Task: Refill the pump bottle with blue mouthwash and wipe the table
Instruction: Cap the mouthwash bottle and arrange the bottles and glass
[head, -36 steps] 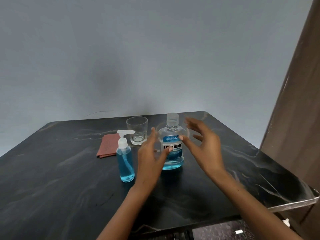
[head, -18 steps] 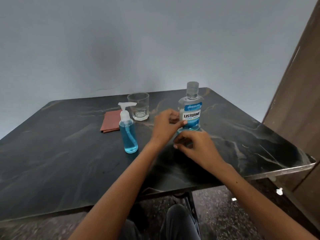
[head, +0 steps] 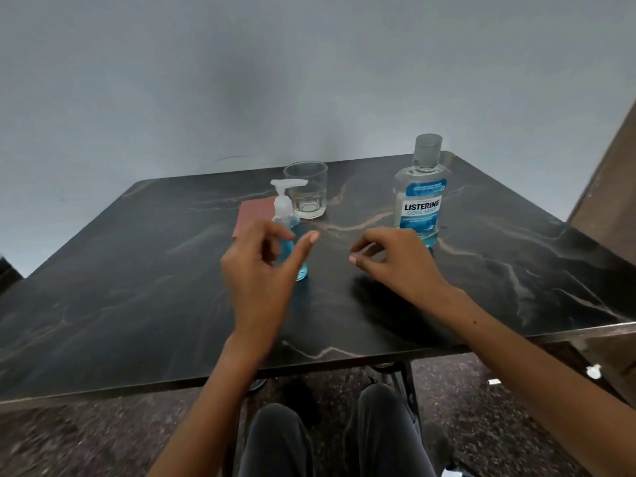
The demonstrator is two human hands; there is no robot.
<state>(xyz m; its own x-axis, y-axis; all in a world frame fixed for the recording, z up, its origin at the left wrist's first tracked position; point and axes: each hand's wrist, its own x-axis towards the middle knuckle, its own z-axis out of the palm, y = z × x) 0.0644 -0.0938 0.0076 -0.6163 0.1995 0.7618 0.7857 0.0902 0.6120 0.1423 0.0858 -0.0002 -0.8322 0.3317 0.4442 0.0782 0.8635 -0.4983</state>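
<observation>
Clear plastic pump bottle [head: 288, 232] of blue liquid stands capped mid-desk, left hand [head: 260, 270] with spread grip beside it, right hand [head: 395, 261] loosely curled, empty; capped mouthwash bottle [head: 420, 197] behind, so pouring and wiping remain.

Left hand [head: 258, 270] hides pump bottle [head: 287, 232] middle; bottle covers cloth [head: 253, 215] right part; floor blurred.

Four things on the table [head: 137, 287].
Pump bottle [head: 287, 232] left of mouthwash bottle [head: 421, 201]; glass [head: 306, 191] and cloth [head: 253, 215] behind the pump bottle.
</observation>
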